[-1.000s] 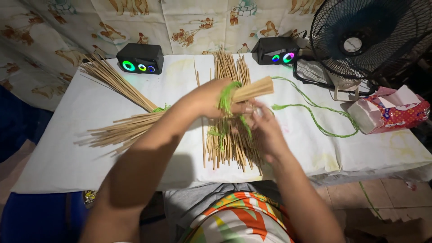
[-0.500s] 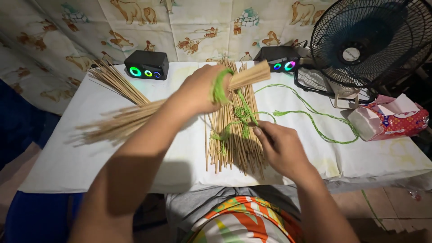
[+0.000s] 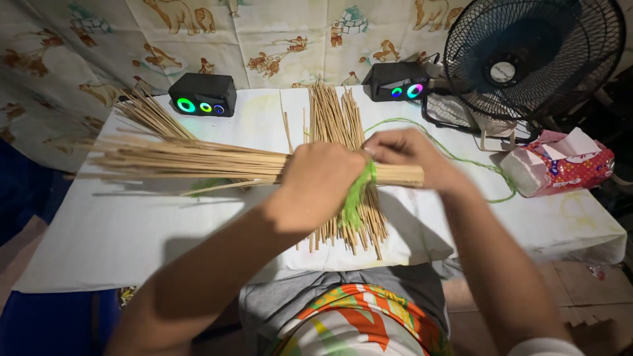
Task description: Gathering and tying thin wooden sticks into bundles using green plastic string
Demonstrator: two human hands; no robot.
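A binding step is being carried out, as far as it can be judged: a bundle of thin sticks (image 3: 217, 161) is being tied near its thick end with green string (image 3: 356, 198). Nearest to the camera, the person's patterned clothing (image 3: 356, 323) is being seen at the lower edge, and both forearms are being stretched from there over the desk (image 3: 132, 237).

The left hand (image 3: 323, 184) is being held palm down over the bundle, with its fingers clenched around the sticks just beside the green wrapping; the bundle is thus being kept lying across the desk, its fanned end pointing to the left. The right hand (image 3: 405, 151) is being held at the thick end, the fingers closed on the string or on the bundle there; which of the two cannot be told exactly, because the fingertips are being hidden.

Under the hands a loose pile of sticks (image 3: 339, 132) is lying lengthwise on the desk. The free length of the string is trailing to the right toward a tissue pack (image 3: 560, 165).

The next move is probably calling for the string to be pulled tight while the bundle is being kept firmly squeezed, so the sticks are not slipping.

Farther away, two small black speakers (image 3: 201, 95) with coloured lights and a black fan (image 3: 527, 59) are standing before a printed curtain (image 3: 264, 39).
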